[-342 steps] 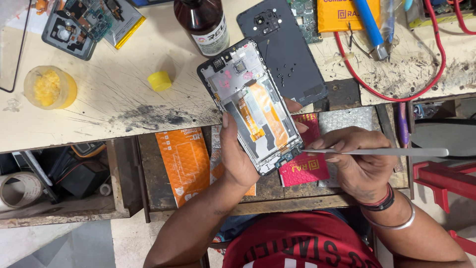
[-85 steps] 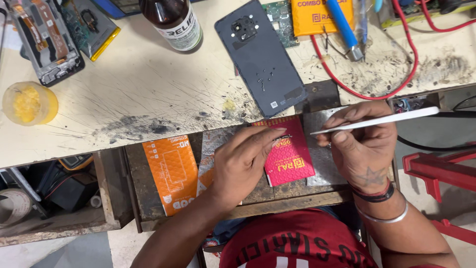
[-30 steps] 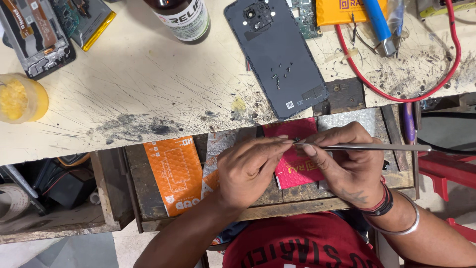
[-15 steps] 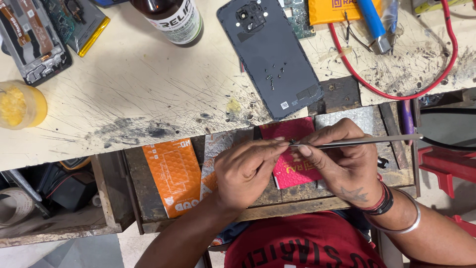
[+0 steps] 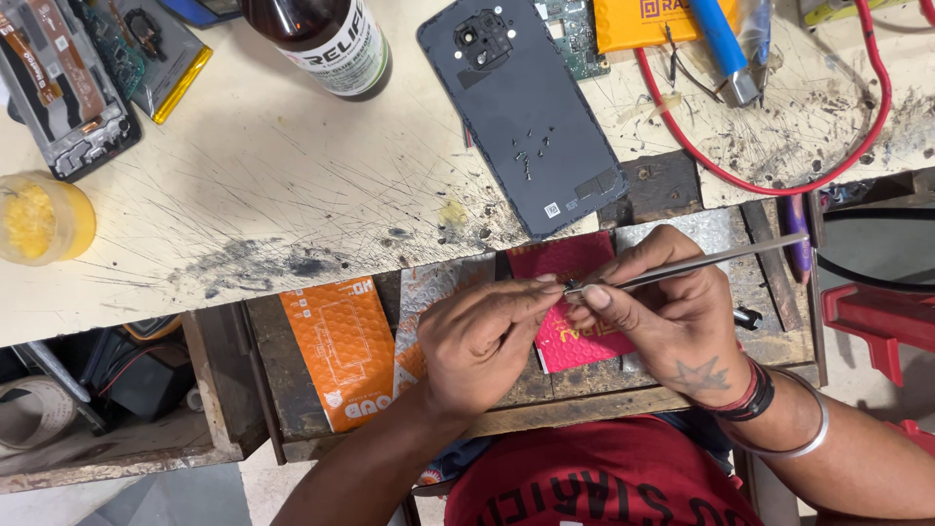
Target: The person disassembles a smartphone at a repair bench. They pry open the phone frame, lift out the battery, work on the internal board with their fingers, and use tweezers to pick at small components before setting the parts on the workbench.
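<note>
1. Two bare hands meet low in the centre of the frame, over an open wooden drawer (image 5: 292,390) under the scratched cream counter (image 5: 292,195).
2. Far left, a small yellow-filled plastic jar (image 5: 39,219) stands on the counter; above it, in the upper left of the frame, lies a stripped phone frame with exposed boards (image 5: 63,93).
3. Further right, at the top edge, stands a brown glass bottle with a white label (image 5: 326,39).
4. In the drawer, an orange padded envelope (image 5: 346,356) lies flat, left of the hands.
5. The left hand (image 5: 477,346) has its fingers (image 5: 531,292) pinched closed on something tiny at the tip of the tool; the piece is too small to identify.
6. Upper centre, a dark grey phone back cover (image 5: 531,117) lies inside-up on the counter, with a few loose small screws (image 5: 531,161) resting on it, well apart from the hands.
7. A pink-red flat packet (image 5: 565,341) lies in the drawer beneath both hands.
8. The right hand (image 5: 672,321) grips slim metal tweezers (image 5: 701,261), fingers closed round the shaft, tip touching the left fingertips.
9. Upper right, a red cable (image 5: 867,127) loops across the counter.
10. Judging by the layout, the phone is already opened and its screws removed; handling of the tiny part is under way, and the cover is not refitted.
</note>
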{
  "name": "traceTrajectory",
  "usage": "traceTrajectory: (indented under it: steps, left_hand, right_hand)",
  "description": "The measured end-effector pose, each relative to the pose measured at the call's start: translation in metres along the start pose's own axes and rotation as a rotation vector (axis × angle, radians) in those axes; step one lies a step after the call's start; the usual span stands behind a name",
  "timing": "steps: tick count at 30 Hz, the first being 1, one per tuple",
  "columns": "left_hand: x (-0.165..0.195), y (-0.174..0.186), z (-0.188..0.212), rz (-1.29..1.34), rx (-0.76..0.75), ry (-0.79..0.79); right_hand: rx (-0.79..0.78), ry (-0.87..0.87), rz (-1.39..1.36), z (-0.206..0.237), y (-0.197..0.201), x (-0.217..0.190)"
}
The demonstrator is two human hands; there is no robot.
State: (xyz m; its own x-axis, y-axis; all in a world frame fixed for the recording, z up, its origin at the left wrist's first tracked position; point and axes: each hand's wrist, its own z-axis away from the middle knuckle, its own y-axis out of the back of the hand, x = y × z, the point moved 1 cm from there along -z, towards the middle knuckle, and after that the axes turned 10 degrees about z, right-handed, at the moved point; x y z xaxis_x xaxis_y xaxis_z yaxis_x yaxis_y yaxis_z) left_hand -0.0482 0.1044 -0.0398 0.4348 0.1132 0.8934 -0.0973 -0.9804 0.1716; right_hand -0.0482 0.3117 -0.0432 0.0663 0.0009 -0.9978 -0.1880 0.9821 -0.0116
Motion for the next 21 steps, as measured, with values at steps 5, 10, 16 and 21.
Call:
traceTrajectory:
  steps: [5, 10, 16, 21]
  left_hand:
    - [-0.002, 0.0, 0.002, 0.063, 0.014, 0.008]
    - [-0.003, -0.003, 0.004, 0.105, 0.051, 0.048]
    - [-0.004, -0.003, 0.003, 0.091, 0.065, 0.027]
    - [-0.003, -0.003, 0.003, 0.088, 0.064, 0.047]
  right_hand:
    - [-0.003, -0.027, -0.06, -0.003, 0.002, 0.005]
    - [-0.038, -0.059, -0.239, -0.004, 0.003, 0.006]
    - [0.084, 0.184, -0.123, 0.005, -0.003, -0.002]
    - [0.131, 0.212, 0.097, 0.008, -0.006, -0.004]
